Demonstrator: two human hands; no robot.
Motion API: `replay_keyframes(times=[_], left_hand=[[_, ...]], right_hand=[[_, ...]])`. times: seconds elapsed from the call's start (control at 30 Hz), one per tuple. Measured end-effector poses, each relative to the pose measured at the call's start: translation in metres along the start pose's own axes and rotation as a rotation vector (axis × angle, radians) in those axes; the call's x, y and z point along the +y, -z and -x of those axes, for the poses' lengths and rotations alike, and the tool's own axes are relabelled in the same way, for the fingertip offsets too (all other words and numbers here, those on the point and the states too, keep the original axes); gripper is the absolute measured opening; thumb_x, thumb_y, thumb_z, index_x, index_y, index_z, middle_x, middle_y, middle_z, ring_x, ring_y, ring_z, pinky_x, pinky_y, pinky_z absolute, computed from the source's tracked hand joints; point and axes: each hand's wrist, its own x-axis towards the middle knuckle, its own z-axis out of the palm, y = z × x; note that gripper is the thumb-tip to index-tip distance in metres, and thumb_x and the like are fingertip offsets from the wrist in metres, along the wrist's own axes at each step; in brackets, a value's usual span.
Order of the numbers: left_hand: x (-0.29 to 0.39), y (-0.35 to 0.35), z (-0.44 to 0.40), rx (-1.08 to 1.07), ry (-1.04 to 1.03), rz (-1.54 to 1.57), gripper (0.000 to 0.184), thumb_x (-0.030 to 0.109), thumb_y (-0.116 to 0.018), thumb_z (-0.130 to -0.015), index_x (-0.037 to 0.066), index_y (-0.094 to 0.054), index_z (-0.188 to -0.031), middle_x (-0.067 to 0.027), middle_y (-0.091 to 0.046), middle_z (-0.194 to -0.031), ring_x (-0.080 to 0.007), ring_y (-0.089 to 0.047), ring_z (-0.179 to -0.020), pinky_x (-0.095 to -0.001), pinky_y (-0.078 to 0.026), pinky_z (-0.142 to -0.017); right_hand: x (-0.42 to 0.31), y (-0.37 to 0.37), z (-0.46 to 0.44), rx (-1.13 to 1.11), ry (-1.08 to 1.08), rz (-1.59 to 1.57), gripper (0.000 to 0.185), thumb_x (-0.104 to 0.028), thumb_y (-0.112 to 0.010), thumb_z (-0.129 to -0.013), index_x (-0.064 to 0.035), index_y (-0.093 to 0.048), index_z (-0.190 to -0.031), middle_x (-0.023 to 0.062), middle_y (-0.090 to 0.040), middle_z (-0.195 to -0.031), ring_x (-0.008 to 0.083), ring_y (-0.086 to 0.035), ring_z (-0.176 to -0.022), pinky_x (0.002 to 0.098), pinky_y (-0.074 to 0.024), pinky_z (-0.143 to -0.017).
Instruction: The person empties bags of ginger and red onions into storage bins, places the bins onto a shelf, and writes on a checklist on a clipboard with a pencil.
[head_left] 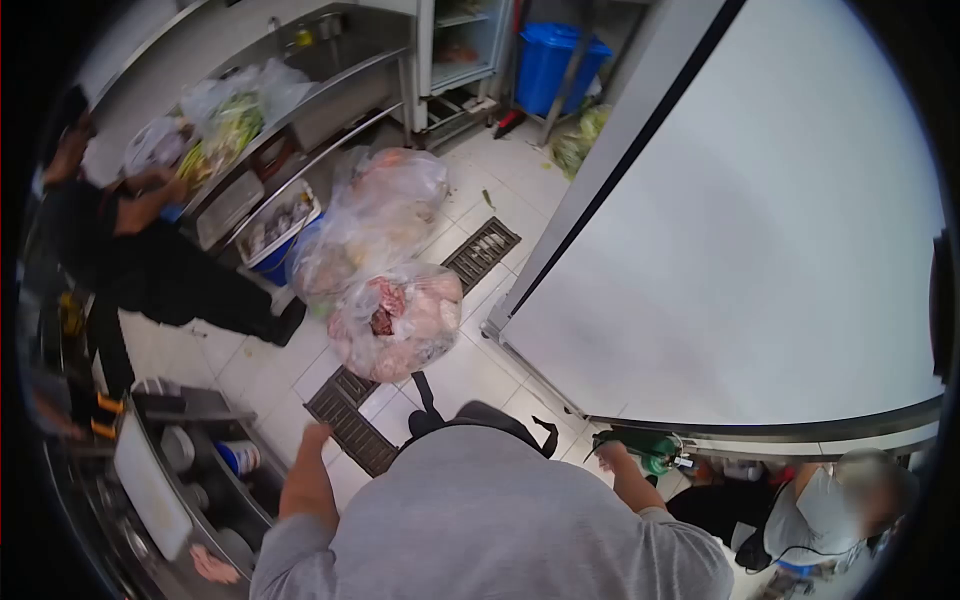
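Note:
My left hand [318, 433] hangs low at my side, above the white tiled floor and beside a dark floor grate [352, 420]. It is small and seen from above, and its fingers do not show clearly. My right hand [608, 456] is lowered on the other side, near a green object [655, 450] by the base of the large white panel. Its fingers are too unclear to tell whether they hold anything. In front of my feet lies a clear plastic bag of raw meat [400, 320], apart from both hands. Larger filled plastic bags [385, 200] lie behind it.
At left a person in dark clothes [110, 225] handles green vegetables [225, 135] at a steel counter. Another person [820, 520] is low at right. A large white panel [740, 240], a blue bin [560, 70], a second grate [482, 255] and a steel shelf unit [225, 415] stand around.

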Motion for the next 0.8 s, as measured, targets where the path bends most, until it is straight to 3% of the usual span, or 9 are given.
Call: replay_keyframes(times=[0.03, 0.1, 0.13, 0.23, 0.33, 0.43, 0.5, 0.6, 0.8], left_hand=[[0.03, 0.073, -0.034, 0.047, -0.427, -0.421, 0.02, 0.024, -0.056, -0.076, 0.007, -0.065, -0.084, -0.0152, -0.065, -0.081, -0.032, -0.062, -0.077, -0.0429, -0.049, -0.071], [0.11, 0.18, -0.088, 0.366, -0.559, -0.224, 0.027, 0.027, -0.051, -0.08, 0.004, -0.066, -0.084, -0.0155, -0.066, -0.091, -0.0326, -0.061, -0.086, -0.0454, -0.047, -0.078], [0.168, 0.242, -0.084, 0.383, -0.441, 0.022, 0.028, 0.027, -0.052, -0.08, 0.002, -0.065, -0.084, -0.0163, -0.065, -0.091, -0.0357, -0.06, -0.085, -0.0463, -0.047, -0.077], [0.275, 0.313, -0.163, 0.224, -0.424, 0.843, 0.024, 0.016, -0.06, -0.078, 0.002, -0.066, -0.096, -0.0121, -0.067, -0.088, -0.0232, -0.063, -0.077, -0.0364, -0.048, -0.07], [0.368, 0.363, -0.161, 0.153, -0.48, 0.923, 0.026, 0.013, -0.062, -0.077, 0.002, -0.066, -0.1, -0.0097, -0.067, -0.086, -0.0166, -0.061, -0.077, -0.0315, -0.047, -0.068], [0.405, 0.361, -0.202, 0.039, -0.443, 0.864, 0.032, 0.018, -0.06, -0.078, 0.007, -0.062, -0.108, -0.0014, -0.057, -0.071, -0.0114, -0.051, -0.061, -0.0259, -0.04, -0.048], [0.399, 0.339, -0.279, -0.029, -0.502, 0.495, 0.033, 0.021, -0.061, -0.078, 0.007, -0.062, -0.107, -0.0024, -0.056, -0.07, -0.0135, -0.051, -0.059, -0.0295, -0.039, -0.046], [0.387, 0.337, -0.357, -0.308, -0.187, 0.267, 0.037, 0.024, -0.061, -0.078, 0.01, -0.059, -0.113, -0.0085, -0.056, -0.078, -0.0214, -0.052, -0.058, -0.0375, -0.039, -0.043], [0.464, 0.412, -0.473, -0.357, -0.215, -0.196, 0.036, 0.023, -0.054, -0.081, 0.008, -0.058, -0.114, -0.0149, -0.056, -0.099, -0.0287, -0.053, -0.082, -0.0414, -0.041, -0.067]], right_hand=[[0.013, -0.014, 0.034, 0.043, -0.078, -0.17, 0.029, -0.028, -0.063, -0.082, -0.0013, -0.061, -0.091, 0.0131, -0.062, -0.078, 0.0269, -0.063, -0.063, 0.0401, -0.0514, -0.051], [0.083, -0.044, -0.016, -0.003, -0.241, -0.19, 0.032, -0.031, -0.059, -0.085, -0.0033, -0.057, -0.101, 0.0137, -0.062, -0.082, 0.028, -0.061, -0.068, 0.0435, -0.0517, -0.06], [0.085, -0.066, -0.014, 0.002, -0.269, -0.215, 0.031, -0.031, -0.059, -0.085, -0.0039, -0.058, -0.1, 0.0136, -0.062, -0.083, 0.0272, -0.061, -0.068, 0.0426, -0.0509, -0.059], [0.073, -0.089, 0.02, 0.043, -0.347, -0.262, 0.026, -0.029, -0.059, -0.085, -0.0057, -0.061, -0.097, 0.0135, -0.064, -0.085, 0.0246, -0.06, -0.068, 0.04, -0.0486, -0.058], [-0.015, -0.057, 0.033, 0.109, -0.136, -0.547, 0.016, -0.023, -0.061, -0.081, -0.0075, -0.063, -0.085, 0.0089, -0.063, -0.076, 0.0238, -0.059, -0.062, 0.0391, -0.0478, -0.055], [-0.09, -0.04, 0.073, 0.087, 0.033, -0.692, 0.018, -0.024, -0.061, -0.08, -0.009, -0.061, -0.091, 0.0074, -0.062, -0.076, 0.0233, -0.06, -0.063, 0.0388, -0.0486, -0.054], [-0.186, -0.011, 0.134, 0.196, 0.104, -0.711, 0.026, -0.025, -0.061, -0.08, -0.0085, -0.058, -0.099, 0.0075, -0.061, -0.081, 0.0229, -0.061, -0.067, 0.0376, -0.0495, -0.056], [-0.23, 0.01, 0.133, 0.312, 0.053, -0.649, 0.022, -0.023, -0.058, -0.082, -0.0078, -0.058, -0.098, 0.008, -0.062, -0.083, 0.0219, -0.061, -0.069, 0.0372, -0.0497, -0.059], [-0.222, -0.037, 0.123, 0.333, -0.29, -0.553, 0.017, -0.019, -0.054, -0.085, -0.0084, -0.058, -0.098, 0.0084, -0.062, -0.085, 0.0204, -0.062, -0.069, 0.037, -0.0501, -0.063]])
